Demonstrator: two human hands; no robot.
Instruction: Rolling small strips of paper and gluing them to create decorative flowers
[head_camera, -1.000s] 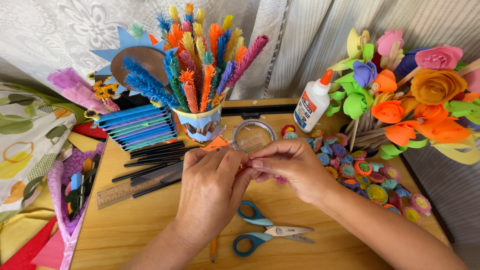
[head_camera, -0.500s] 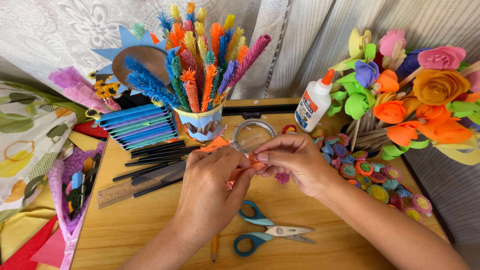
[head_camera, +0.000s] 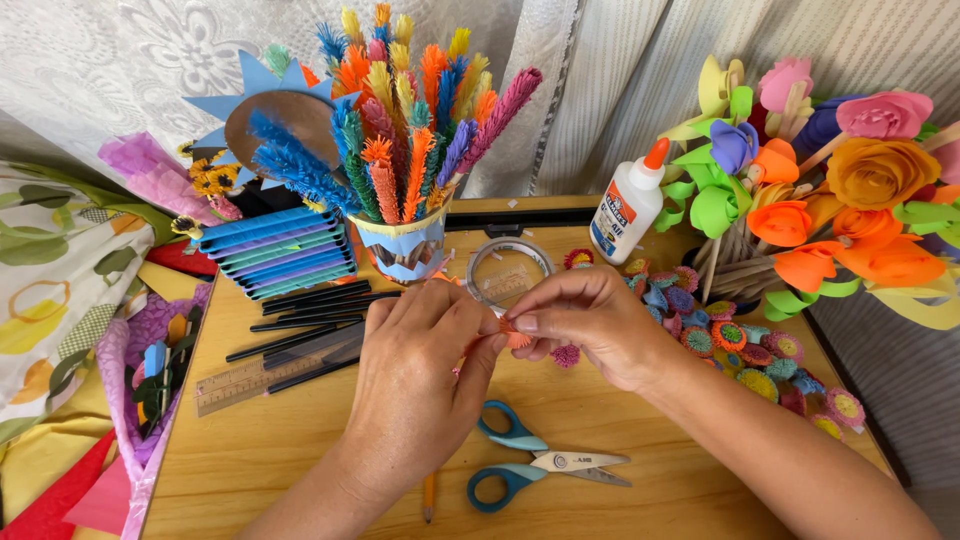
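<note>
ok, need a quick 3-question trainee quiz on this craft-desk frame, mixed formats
1. True or false: the scissors are in the right hand.
2. Which stands right of the tape roll? A) glue bottle B) ruler C) pencil
3. What do both hands pinch between the fingertips?

Key
1. False: they lie on the table, below the hands.
2. A
3. A small orange paper piece; the left hand meets the right on it.
</note>
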